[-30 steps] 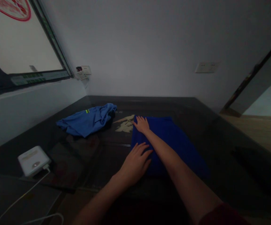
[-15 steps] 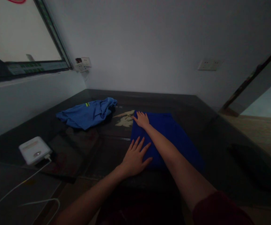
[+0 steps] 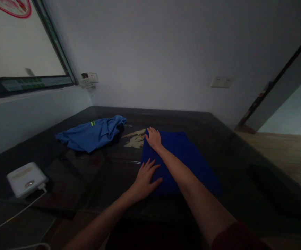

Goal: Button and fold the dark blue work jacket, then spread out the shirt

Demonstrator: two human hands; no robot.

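Note:
A dark blue folded cloth, perhaps a garment (image 3: 184,156), lies flat on the dark glossy table (image 3: 109,184). My right hand (image 3: 153,138) rests on its far left corner, palm down with the fingers stretched out. Nearer to me, my left hand (image 3: 146,178) lies over the cloth's left edge, fingers spread and thumb apart. Neither hand grips anything. My right forearm crosses over the cloth and hides part of it. To the left is a crumpled lighter blue garment (image 3: 90,135) with a small yellow-green mark, apart from both hands.
A white box-shaped device (image 3: 27,178) with a plugged-in white cable stands near the table's left front edge. A dark flat object (image 3: 275,191) lies at the right. Wall sockets (image 3: 220,82) sit above the table's back edge, and a window (image 3: 28,52) is at left.
The camera view has tilted up and shifted a little, so everything sits lower and most things further left. Both hands stay on the dark blue cloth, with little change in their pose.

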